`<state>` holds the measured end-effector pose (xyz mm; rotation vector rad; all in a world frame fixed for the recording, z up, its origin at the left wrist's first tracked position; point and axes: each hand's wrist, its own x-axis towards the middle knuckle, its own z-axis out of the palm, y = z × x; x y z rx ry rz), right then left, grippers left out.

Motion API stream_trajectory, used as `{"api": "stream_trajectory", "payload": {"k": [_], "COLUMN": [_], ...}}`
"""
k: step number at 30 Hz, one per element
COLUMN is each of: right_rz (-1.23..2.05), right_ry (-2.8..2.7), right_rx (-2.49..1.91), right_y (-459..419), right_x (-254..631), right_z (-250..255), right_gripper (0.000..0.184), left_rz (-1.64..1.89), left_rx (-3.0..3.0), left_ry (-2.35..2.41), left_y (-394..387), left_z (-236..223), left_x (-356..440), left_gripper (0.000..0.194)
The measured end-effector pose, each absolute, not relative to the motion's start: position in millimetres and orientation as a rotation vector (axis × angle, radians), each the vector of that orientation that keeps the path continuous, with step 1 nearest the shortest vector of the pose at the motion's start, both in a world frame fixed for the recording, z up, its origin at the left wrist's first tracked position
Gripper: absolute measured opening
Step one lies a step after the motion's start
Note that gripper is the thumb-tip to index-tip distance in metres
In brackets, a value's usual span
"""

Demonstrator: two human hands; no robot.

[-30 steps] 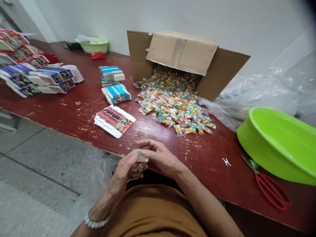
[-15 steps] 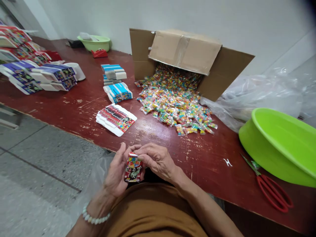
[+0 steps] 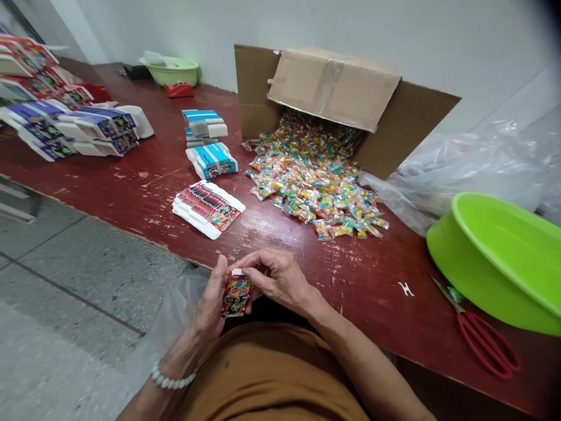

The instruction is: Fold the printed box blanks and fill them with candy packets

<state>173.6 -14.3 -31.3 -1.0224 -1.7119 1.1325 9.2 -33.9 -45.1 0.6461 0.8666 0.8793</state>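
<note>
A small red printed candy box [image 3: 238,295] is between my hands, just off the table's front edge. My left hand [image 3: 213,304] is closed round its side and back, thumb pointing up. At the box's top end, where a white flap shows, my right hand [image 3: 278,279] pinches with thumb and fingers. Some fingers behind the box are hidden. Beyond my hands lies a fanned stack of flat red cartons [image 3: 209,209]. Past it, small clear candy packets [image 3: 313,187] spill from a tipped cardboard box [image 3: 333,88].
Blue carton bundles [image 3: 211,161] and purple carton bundles [image 3: 99,130] stand at the back left. Red-handled scissors [image 3: 486,342] lie beside a large green basin [image 3: 442,245] on the right. A white paper scrap [image 3: 405,289] lies on the red table [image 3: 350,292]. Clear plastic bags [image 3: 473,169] sit behind.
My right thumb and fingers have shifted slightly at the box's top flap, and the box has tilted a little. The view has moved slightly.
</note>
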Motion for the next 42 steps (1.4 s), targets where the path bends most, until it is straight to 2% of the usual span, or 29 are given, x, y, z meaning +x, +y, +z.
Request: {"api": "stream_trajectory", "payload": {"k": [5,11,14,16,22,26,29,34,37,40,42], "right_rz": [1.397,1.139,1.091,1.178,1.219,1.325,1.375,1.358,1.318,1.239,1.05], "right_ry": [-1.609,-1.719,-1.684,-1.625,-1.695,-1.631,-1.635,-1.544,-1.707,-1.774,-1.735], "right_rx": [-1.045,-0.86,-0.908,-0.952,-1.143,-1.094,-1.026,-0.861,-0.876,-1.074,-1.281], "right_y": [-15.0,-18.2,-14.6,-9.9,0.0,0.0,-2.5,-13.4,-3.1,36.4,72.4], "right_x": [172.7,170.6,165.8,161.8,154.9,154.3,152.9,146.1,147.4,149.8,146.9], "right_z": [-34.5,-29.5,-33.6,-35.2,-29.0,-28.2,-32.6,-49.9,-55.0,-53.2,-50.9], "right_gripper": [0.025,0.019,0.014,0.014,0.017,0.027,0.026,0.015,0.014,0.023,0.033], "left_rz": [0.866,0.93,0.97,0.983,0.879,0.881,0.936,1.063,1.083,1.062,1.088], "left_rx": [0.657,0.459,0.455,0.511,0.543,0.436,0.404,0.43,0.489,0.627,0.764], "left_ry": [0.883,0.931,0.935,0.93,0.952,0.925,0.934,0.936,0.982,1.158,1.342], "left_y": [-34.3,-30.8,-29.1,-28.8,-30.4,-28.0,-24.3,-19.4,-25.2,-40.1,-51.1], "left_z": [-46.2,-31.4,-34.4,-40.5,-51.6,-44.6,-38.3,-33.8,-40.5,-57.2,-71.4], "left_x": [9.4,11.1,8.2,4.6,-2.5,-0.4,-0.7,-3.1,-7.6,-18.5,-29.0], "left_gripper": [0.076,0.051,0.052,0.053,0.062,0.045,0.038,0.037,0.043,0.058,0.059]}}
